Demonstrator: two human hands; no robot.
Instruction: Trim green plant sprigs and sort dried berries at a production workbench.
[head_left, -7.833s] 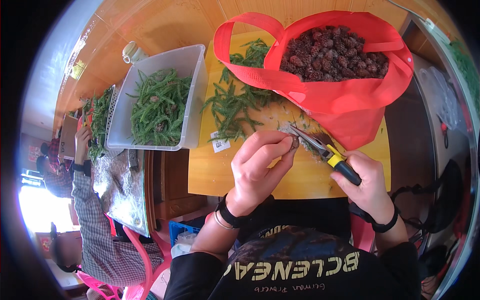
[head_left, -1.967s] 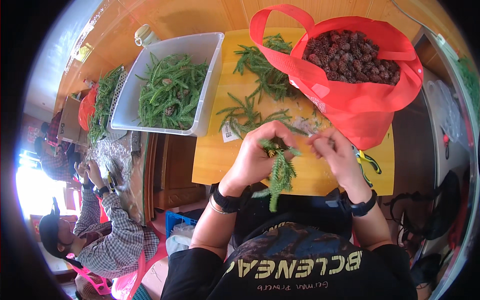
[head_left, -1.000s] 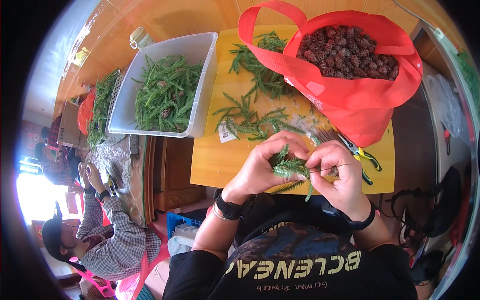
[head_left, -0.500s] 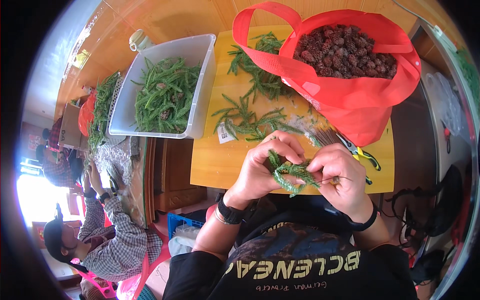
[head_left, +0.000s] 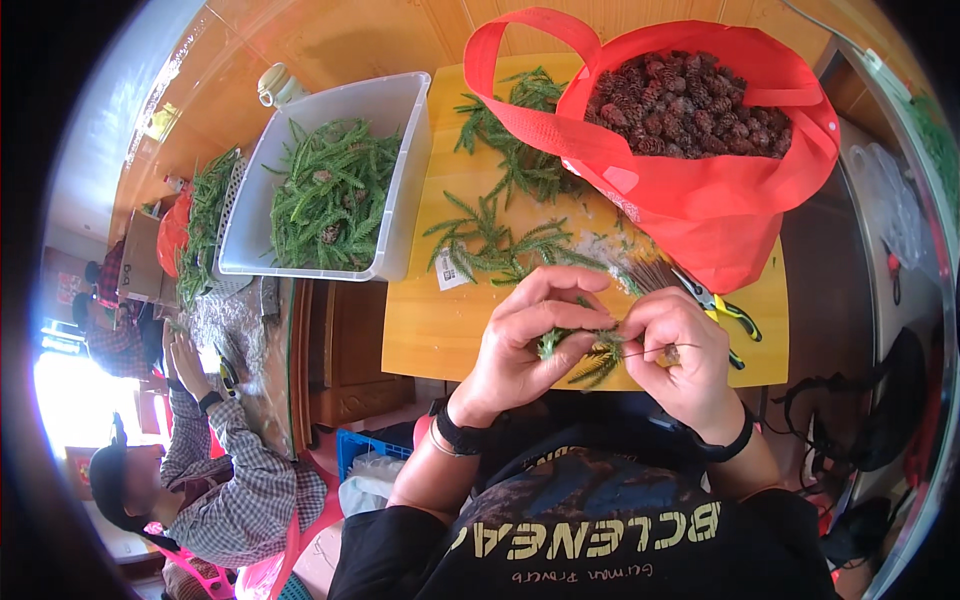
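Note:
Over the near edge of the yellow table, my left hand (head_left: 535, 345) is closed around a green pine sprig (head_left: 598, 370), whose needles stick out below and between the fingers. My right hand (head_left: 685, 350) pinches a thin dark wire or stem, close against the sprig's right side. A small brownish thing (head_left: 672, 355), perhaps a pine cone, shows partly among the right fingers. My fingers hide much of the sprig. Just beyond the right hand lie yellow-and-black pliers (head_left: 725, 308) and a bundle of thin brown stems (head_left: 648, 272).
Loose pine sprigs (head_left: 500, 240) lie on the yellow table (head_left: 430, 335). A red bag (head_left: 700, 215) full of pine cones (head_left: 690, 105) stands at the far right. On the left is a clear plastic bin (head_left: 405, 180) of sprigs. Further left, a person in a checked shirt (head_left: 240, 500) works.
The sprig has turned in my left hand, and the left fingers have closed further over it. A length of thin wire or stem now shows at my right fingertips.

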